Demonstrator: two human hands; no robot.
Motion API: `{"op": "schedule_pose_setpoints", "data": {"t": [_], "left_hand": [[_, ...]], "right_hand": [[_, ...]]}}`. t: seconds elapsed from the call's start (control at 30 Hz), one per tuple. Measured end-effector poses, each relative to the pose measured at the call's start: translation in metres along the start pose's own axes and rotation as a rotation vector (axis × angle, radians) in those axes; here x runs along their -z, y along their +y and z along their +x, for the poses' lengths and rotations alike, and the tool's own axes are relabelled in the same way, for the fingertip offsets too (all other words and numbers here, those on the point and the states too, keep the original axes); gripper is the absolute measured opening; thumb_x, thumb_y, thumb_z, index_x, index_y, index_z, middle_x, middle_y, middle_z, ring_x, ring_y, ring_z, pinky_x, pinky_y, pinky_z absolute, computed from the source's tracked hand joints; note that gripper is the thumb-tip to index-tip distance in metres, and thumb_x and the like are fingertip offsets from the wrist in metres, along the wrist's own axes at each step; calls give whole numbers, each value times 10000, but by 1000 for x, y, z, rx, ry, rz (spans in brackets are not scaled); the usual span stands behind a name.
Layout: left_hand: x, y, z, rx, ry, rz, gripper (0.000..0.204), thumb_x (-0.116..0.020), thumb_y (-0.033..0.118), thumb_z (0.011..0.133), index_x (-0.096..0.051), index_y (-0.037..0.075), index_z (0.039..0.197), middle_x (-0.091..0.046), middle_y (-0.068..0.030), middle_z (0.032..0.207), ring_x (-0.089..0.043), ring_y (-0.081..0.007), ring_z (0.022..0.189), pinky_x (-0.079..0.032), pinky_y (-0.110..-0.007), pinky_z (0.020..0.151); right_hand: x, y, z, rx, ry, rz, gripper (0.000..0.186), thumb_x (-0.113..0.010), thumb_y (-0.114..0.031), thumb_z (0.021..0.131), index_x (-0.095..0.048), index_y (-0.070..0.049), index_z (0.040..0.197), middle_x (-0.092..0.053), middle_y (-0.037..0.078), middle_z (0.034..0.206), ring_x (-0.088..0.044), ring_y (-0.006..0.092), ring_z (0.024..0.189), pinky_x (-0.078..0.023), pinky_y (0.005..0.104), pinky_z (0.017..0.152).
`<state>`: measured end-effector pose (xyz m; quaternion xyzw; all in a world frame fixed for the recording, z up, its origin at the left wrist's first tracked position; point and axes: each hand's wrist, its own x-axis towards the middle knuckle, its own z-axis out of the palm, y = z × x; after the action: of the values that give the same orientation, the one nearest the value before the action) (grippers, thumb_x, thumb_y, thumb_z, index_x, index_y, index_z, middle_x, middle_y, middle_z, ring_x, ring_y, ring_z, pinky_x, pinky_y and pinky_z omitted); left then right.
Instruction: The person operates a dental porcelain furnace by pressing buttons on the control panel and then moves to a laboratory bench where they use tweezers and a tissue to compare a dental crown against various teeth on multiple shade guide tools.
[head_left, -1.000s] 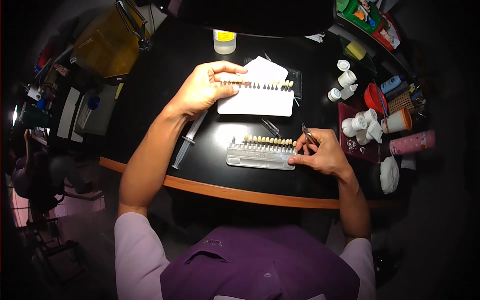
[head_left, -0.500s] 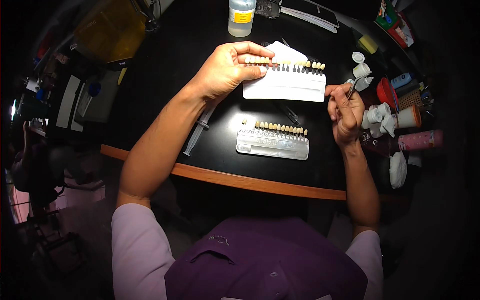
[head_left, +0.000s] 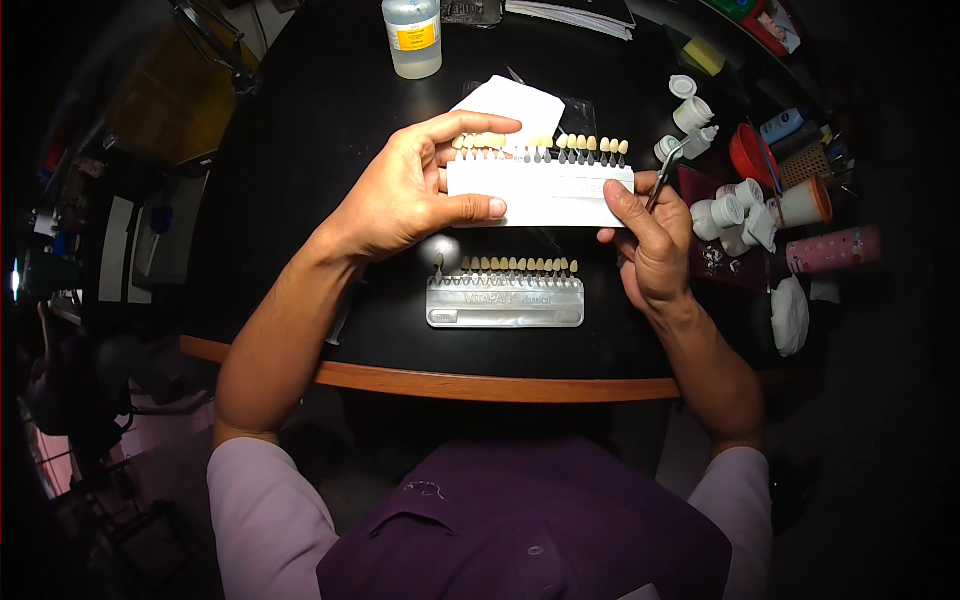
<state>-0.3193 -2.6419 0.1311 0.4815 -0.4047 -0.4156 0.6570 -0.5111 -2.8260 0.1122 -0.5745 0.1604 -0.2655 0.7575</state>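
Note:
Both my hands hold up a white tooth shade guide [head_left: 540,193], with a row of tooth-shaped tabs along its top edge. My left hand [head_left: 400,185] grips its left end, the thumb on the front face and the index finger over the tabs. At the right end, the thumb of my right hand [head_left: 655,235] presses the front face. That hand also keeps a slim curved metal instrument, apparently tweezers [head_left: 668,168], among its fingers. Below, a silver tooth shade guide [head_left: 505,303] lies on the black table; its leftmost tab stands apart from the others.
A clear bottle [head_left: 413,45] with a yellow label stands at the back. White paper [head_left: 515,100] lies behind the held guide. White jars [head_left: 715,215], a red bowl [head_left: 748,155] and a pink cylinder [head_left: 832,250] crowd the right side. A wooden edge [head_left: 500,385] borders the table's front.
My right hand has come left and taken hold of the white guide's right end, tweezers still in it. My left thumb has moved down the guide's face. The whole view has shifted somewhat.

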Motion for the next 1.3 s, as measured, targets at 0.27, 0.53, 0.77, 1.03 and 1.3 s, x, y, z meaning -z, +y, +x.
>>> {"op": "schedule_pose_setpoints", "data": {"t": [0.27,0.53,0.77,1.03,1.3], "left_hand": [[-2,3,0,1,-53,18,705,-819,-75,751,-525,-37,1392,-659,-186,1237,-673,-200,1116,-571,-320,992],[-2,2,0,-53,-56,1,685,-799,-78,776,-515,-46,1399,-655,-197,1253,-673,-209,1124,-570,-332,999],[11,-1,1,58,-73,-312,460,-599,98,997,-495,-66,1413,-649,-215,1257,-684,-231,1113,-608,-345,923],[9,-10,2,58,161,113,302,-538,125,1039,-638,-62,1254,-717,-174,1085,-723,-187,959,-625,-294,799],[5,-9,2,38,246,146,278,-546,170,1046,-670,-40,1181,-731,-139,1019,-724,-150,895,-617,-245,696]], "right_hand": [[7,-1,-8,3,-30,-11,121,-665,-75,965,-591,10,1011,-697,113,899,-660,106,712,-536,216,586],[6,2,-4,52,-20,-59,128,-662,-82,969,-594,10,1027,-698,112,917,-663,111,736,-539,226,593],[6,0,-3,80,-6,-67,129,-661,-85,971,-598,9,1032,-699,101,913,-668,112,742,-546,227,599],[6,3,-4,111,4,-124,123,-667,-76,964,-600,16,1009,-703,108,906,-673,114,744,-563,235,600],[7,3,-3,106,0,-192,121,-681,-61,950,-591,14,978,-692,109,866,-668,115,725,-579,240,587]]}}
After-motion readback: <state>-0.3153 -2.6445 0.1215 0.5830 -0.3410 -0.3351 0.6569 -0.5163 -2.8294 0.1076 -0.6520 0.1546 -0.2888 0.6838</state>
